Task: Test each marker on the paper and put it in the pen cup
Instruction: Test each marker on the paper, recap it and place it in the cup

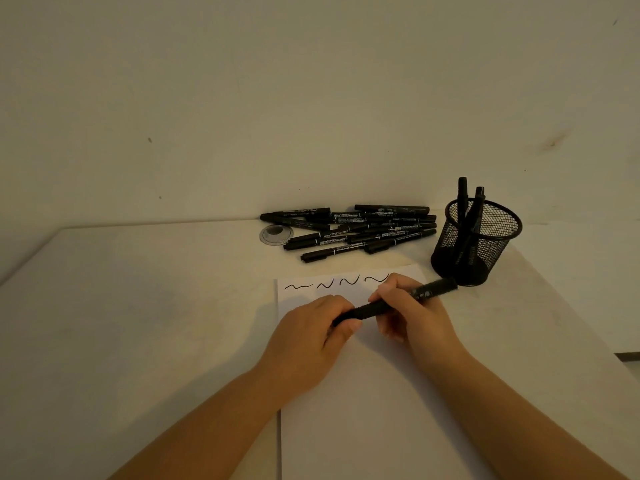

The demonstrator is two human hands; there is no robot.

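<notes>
**White table against the wall**

The pale table [138, 306] carries a sheet of paper [363, 410] with 4 black squiggles along its top edge. Behind the paper lies a pile of black markers [360, 230], touching a small clear disc [276, 234]. A black mesh pen cup [476, 244] stands to the right.

White print reading "TWIN MARKER" stands on the barrels of several black marker pens in the pile [356, 228] at the far side of the worktop; smaller lines of print beneath it are too small to read. The black marker held over the white paper sheet [363, 393] carries a pale printed patch [425, 293] near its right end, illegible. The paper bears four black squiggles [332, 284], no letters.
</notes>
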